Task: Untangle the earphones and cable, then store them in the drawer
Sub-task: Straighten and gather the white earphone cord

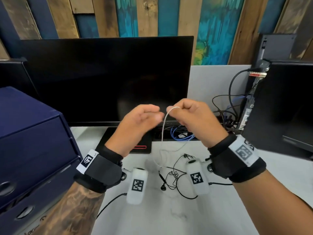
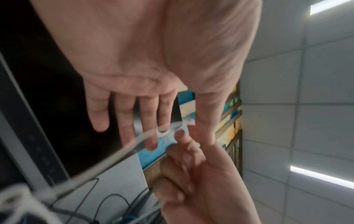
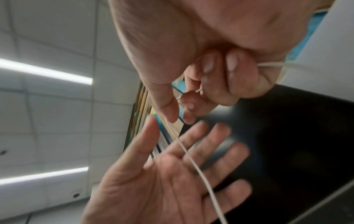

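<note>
My right hand point(image 1: 184, 112) is raised in front of the monitor and grips a thin white cable point(image 1: 163, 126), looped over its forefinger. The cable point(image 3: 193, 163) hangs down to the desk. My left hand point(image 1: 144, 117) hovers just left of it with straight, spread fingers point(image 2: 147, 121) and holds nothing; it is blurred. In the left wrist view the cable point(image 2: 107, 160) runs across those fingers. Black earphones point(image 1: 169, 177) lie tangled on the white desk below my hands. A dark blue drawer unit point(image 1: 33, 141) stands at the left, its drawers closed.
A black monitor point(image 1: 108, 78) stands close behind my hands on a black base point(image 1: 140, 141). A computer tower point(image 1: 288, 102) with a bundle of black and blue wires point(image 1: 227, 114) fills the right. White desk surface point(image 1: 169, 217) lies in front.
</note>
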### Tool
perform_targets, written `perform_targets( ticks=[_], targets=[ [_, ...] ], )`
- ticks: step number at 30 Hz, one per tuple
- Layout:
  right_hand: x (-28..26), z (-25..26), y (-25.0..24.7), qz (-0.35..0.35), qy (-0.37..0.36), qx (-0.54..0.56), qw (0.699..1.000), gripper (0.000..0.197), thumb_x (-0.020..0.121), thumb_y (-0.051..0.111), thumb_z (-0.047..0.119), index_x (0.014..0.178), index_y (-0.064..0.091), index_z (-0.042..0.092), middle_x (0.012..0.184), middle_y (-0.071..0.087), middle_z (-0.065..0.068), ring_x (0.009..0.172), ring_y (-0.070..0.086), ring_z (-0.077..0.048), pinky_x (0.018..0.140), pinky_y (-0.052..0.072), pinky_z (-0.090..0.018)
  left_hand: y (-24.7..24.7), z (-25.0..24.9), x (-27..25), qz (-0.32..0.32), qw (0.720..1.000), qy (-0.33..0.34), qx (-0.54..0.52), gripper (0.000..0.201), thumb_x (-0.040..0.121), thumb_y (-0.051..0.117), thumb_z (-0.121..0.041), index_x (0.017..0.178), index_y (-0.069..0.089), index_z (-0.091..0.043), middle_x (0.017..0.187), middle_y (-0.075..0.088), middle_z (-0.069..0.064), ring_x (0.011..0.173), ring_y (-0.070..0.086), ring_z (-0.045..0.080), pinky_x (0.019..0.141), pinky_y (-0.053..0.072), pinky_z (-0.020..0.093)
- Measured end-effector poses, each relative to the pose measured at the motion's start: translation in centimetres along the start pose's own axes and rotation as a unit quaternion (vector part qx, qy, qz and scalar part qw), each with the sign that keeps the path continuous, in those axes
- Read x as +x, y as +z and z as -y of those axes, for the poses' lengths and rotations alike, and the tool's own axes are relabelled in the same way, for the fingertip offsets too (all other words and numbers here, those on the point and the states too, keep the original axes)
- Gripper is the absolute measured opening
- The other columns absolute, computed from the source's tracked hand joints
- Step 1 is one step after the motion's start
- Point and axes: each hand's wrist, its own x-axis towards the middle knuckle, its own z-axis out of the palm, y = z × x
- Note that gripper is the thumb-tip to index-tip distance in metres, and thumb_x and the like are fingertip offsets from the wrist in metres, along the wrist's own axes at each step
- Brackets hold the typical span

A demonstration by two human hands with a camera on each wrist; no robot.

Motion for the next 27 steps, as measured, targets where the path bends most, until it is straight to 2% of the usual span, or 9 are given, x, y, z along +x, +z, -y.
perform_targets(
  ticks=[3,7,10,13,16,20,22,24,27],
  targets=[
    [0.0,0.1,1.5,0.025,-0.027,-0.026,0.999,0.011,0.09,0.072,0.012,0.084,0.068,0.004,0.068,0.067,-0.018,0.061,0.059,-0.014,0.064,0.053,-0.024,1.8,-0.5,-0.2,0.072,0.997,0.012,0.035,0.02,0.092,0.071,-0.011,0.112,0.068,-0.012,0.088,0.077,0.004,0.09,0.073,0.017,0.091,0.057,0.033],
    [0.3,0.2,-0.1,-0.081,-0.086,-0.079,0.99,0.006,0.097,0.062,0.012,0.093,0.065,0.014,0.071,0.058,-0.01,0.057,0.052,-0.009,0.061,0.052,-0.024,0.6,0.5,0.5,-0.111,0.993,0.005,0.048,0.01,0.098,0.063,-0.017,0.091,0.068,-0.014,0.051,0.055,-0.002,0.051,0.055,0.016,0.074,0.059,0.048],
    [0.6,0.0,-1.5,-0.086,-0.037,0.085,0.992,0.008,0.104,0.051,0.01,0.102,0.059,0.011,0.071,0.049,-0.002,0.049,0.045,-0.01,0.068,0.062,-0.04,-1.2,1.1,0.6,-0.147,0.989,-0.012,-0.011,0.01,0.1,0.06,-0.017,0.092,0.065,-0.016,0.05,0.038,-0.011,0.047,0.037,0.009,0.065,0.054,0.038],
    [0.5,0.2,-2.0,-0.034,0.046,0.234,0.97,0.014,0.107,0.049,0.02,0.101,0.059,0.011,0.068,0.044,0.001,0.046,0.032,-0.01,0.06,0.056,-0.032,-1.8,1.6,0.5,-0.157,0.988,-0.006,-0.004,0.009,0.101,0.059,-0.017,0.095,0.065,-0.013,0.051,0.036,-0.011,0.048,0.035,0.009,0.061,0.053,0.026],
    [0.5,-0.1,-2.7,-0.068,0.015,0.091,0.993,0.031,0.101,0.06,0.037,0.091,0.059,0.007,0.059,0.041,0.005,0.049,0.031,-0.008,0.049,0.033,-0.02,-2.4,2.2,0.7,-0.182,0.983,-0.009,0.016,0.01,0.101,0.059,-0.017,0.095,0.065,-0.011,0.05,0.037,-0.013,0.048,0.036,0.006,0.057,0.049,0.022],
    [1.0,-0.9,-4.1,-0.193,-0.127,-0.169,0.958,0.012,0.096,0.068,0.026,0.09,0.064,0.016,0.071,0.057,-0.001,0.063,0.05,-0.005,0.066,0.049,-0.026,-4.0,2.9,0.6,-0.217,0.975,-0.011,0.049,0.009,0.099,0.061,-0.016,0.096,0.067,-0.01,0.048,0.041,-0.017,0.05,0.044,0.004,0.064,0.055,0.032],
    [1.2,-0.7,-4.5,-0.202,-0.12,-0.03,0.971,0.005,0.101,0.059,0.012,0.098,0.061,0.016,0.08,0.055,0.003,0.065,0.052,-0.006,0.07,0.059,-0.033,-4.5,3.2,0.5,-0.226,0.973,-0.013,0.047,0.01,0.099,0.061,-0.016,0.097,0.068,-0.008,0.048,0.043,-0.017,0.051,0.045,0.005,0.066,0.056,0.035],
    [1.2,0.1,-4.6,-0.152,-0.03,0.182,0.971,0.008,0.104,0.054,0.013,0.098,0.058,0.016,0.077,0.049,0.003,0.052,0.042,-0.008,0.058,0.059,-0.029,-4.7,3.6,0.5,-0.231,0.972,-0.022,0.035,0.01,0.098,0.063,-0.016,0.097,0.068,-0.007,0.051,0.043,-0.013,0.052,0.044,0.006,0.066,0.057,0.035],
    [1.3,0.5,-4.9,-0.135,0.016,0.177,0.975,0.017,0.102,0.059,0.031,0.09,0.055,0.02,0.068,0.043,0.006,0.048,0.028,-0.006,0.043,0.031,-0.018,-4.9,4.2,0.6,-0.225,0.973,-0.03,0.042,0.009,0.097,0.065,-0.018,0.092,0.067,-0.011,0.054,0.038,-0.007,0.047,0.039,0.007,0.052,0.047,0.028]
  ],
)
